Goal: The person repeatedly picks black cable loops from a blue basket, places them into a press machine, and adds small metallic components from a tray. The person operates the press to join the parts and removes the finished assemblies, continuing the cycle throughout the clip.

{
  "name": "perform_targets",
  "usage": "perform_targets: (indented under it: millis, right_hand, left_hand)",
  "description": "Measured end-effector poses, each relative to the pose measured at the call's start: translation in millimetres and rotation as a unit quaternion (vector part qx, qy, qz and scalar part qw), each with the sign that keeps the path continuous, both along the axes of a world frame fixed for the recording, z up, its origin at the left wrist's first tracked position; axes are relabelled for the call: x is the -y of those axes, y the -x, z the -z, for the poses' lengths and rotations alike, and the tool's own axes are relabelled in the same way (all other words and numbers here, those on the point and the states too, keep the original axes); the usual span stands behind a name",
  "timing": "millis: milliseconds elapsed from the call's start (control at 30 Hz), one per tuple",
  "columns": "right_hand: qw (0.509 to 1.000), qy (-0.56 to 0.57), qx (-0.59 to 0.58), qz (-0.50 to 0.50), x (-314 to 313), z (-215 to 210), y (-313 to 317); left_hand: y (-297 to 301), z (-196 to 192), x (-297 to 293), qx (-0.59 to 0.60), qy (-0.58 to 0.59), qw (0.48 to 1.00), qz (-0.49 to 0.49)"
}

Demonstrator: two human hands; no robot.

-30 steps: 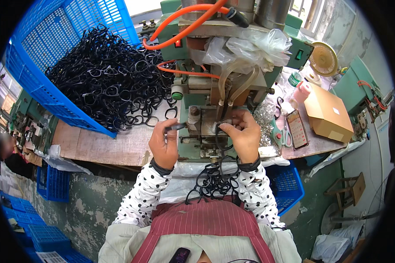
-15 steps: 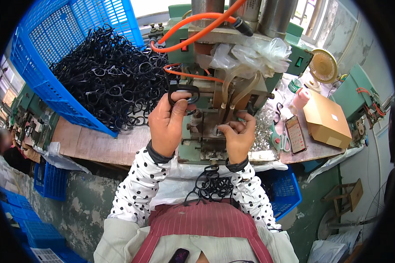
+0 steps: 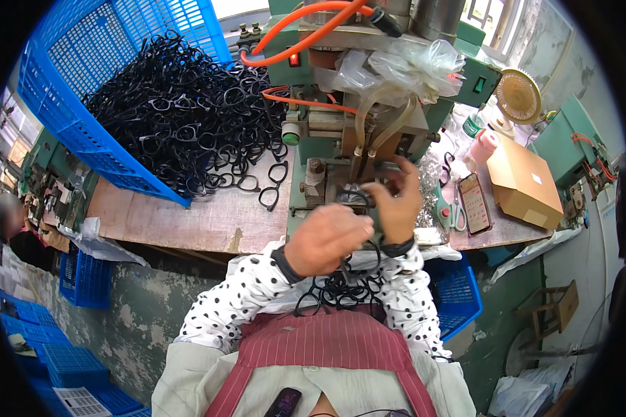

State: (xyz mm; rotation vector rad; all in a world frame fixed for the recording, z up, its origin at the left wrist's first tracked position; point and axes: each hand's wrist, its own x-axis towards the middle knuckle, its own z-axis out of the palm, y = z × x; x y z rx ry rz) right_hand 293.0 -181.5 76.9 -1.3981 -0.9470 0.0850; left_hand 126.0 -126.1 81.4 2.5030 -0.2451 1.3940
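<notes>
1. Between my two hands, right in front of my chest, sits a black glasses frame point(image 3: 358, 201), at the foot of the green machine point(image 3: 341, 139). Its long axis seems to run left to right across me, though my fingers hide most of it.
2. My right hand point(image 3: 396, 201) is the nearer one: its fingers are pinched around the frame from the right and from above, thumb curled in toward the machine.
3. My left hand point(image 3: 325, 240) lies just below and left of the frame, knuckles up, fingers curled. I cannot tell whether it grips the frame or only rests against it.
4. Both hands are close together, almost touching, with the frame on their far side, toward the machine.
5. Below my hands, on my lap, lies a small heap of black frames point(image 3: 337, 292).
6. Up and to the left of my left hand, well apart, a big pile of frames point(image 3: 181, 118) spills from a tipped blue crate point(image 3: 62, 104) onto the wooden bench point(image 3: 188, 222).
7. Right of my right hand lie scissors point(image 3: 451, 208), a phone point(image 3: 474, 203) and a cardboard box point(image 3: 523, 182).
</notes>
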Motion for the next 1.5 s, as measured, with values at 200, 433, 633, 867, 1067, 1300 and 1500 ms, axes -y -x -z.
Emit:
perform_targets:
  millis: [200,433,633,867,1067,1300,1500]
  right_hand:
    - [0.917,0.301,0.122,0.229,52,79,-132]
    - [0.86,0.355,0.305,0.205,74,89,-103]
    - [0.965,0.157,0.128,0.168,50,102,-114]
    - [0.964,0.139,0.009,0.225,58,103,-105]
    - [0.965,0.106,0.05,0.234,55,104,-98]
    - [0.972,0.082,0.058,0.212,61,100,-95]
    - [0.984,0.116,0.045,0.126,40,62,-72]
  left_hand:
    - [-15,12,-6,-0.078,-0.004,0.995,0.065]
    - [-12,11,-9,-0.091,-0.028,0.994,0.05]
    - [-9,6,-12,-0.132,-0.044,0.989,0.043]
    - [66,-112,35,-0.351,-0.03,0.935,-0.031]
    - [98,-170,62,-0.214,0.078,0.966,0.119]
    - [127,-135,17,-0.132,0.147,0.926,0.321]
    - [84,1,-102,-0.269,0.263,0.894,-0.241]
